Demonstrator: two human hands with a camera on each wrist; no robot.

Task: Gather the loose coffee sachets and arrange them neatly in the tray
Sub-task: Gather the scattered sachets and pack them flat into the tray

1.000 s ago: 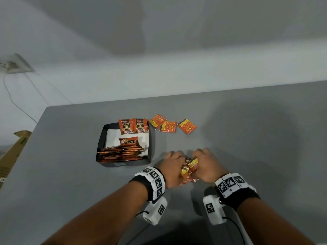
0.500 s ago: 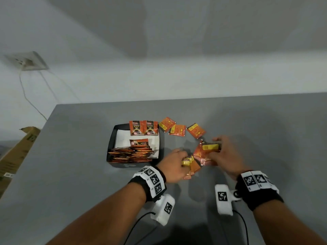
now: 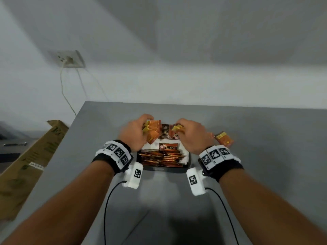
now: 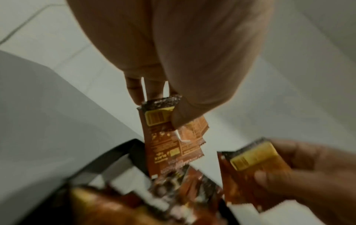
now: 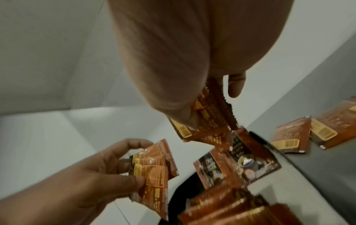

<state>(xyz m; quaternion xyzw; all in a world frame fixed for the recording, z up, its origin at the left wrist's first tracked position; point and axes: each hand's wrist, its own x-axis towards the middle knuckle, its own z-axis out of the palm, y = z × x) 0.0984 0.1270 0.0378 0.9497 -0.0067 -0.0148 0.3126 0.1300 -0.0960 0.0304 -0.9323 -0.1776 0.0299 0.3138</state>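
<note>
The black tray point(image 3: 164, 168) sits on the grey table point(image 3: 265, 156), with a row of orange sachets point(image 3: 161, 157) standing in its near end and a few upright at its far wall. My left hand point(image 3: 146, 128) pinches a small fan of orange sachets point(image 4: 169, 137) over the tray's far left. My right hand point(image 3: 177, 129) pinches another bunch of sachets point(image 5: 208, 124) over the far right. Loose sachets point(image 5: 289, 140) lie on the table just right of the tray; in the head view only one loose sachet point(image 3: 223, 139) shows.
A cardboard box point(image 3: 26, 165) stands off the table's left edge. A wall socket point(image 3: 70, 59) with cables hangs on the white wall behind. The wrist cameras' cables point(image 3: 106, 209) trail over the table near me.
Both hands rose from the table in front of and right of the tray and came over its far end, each carrying its bunch of sachets. The view also shifted closer to the tray.
</note>
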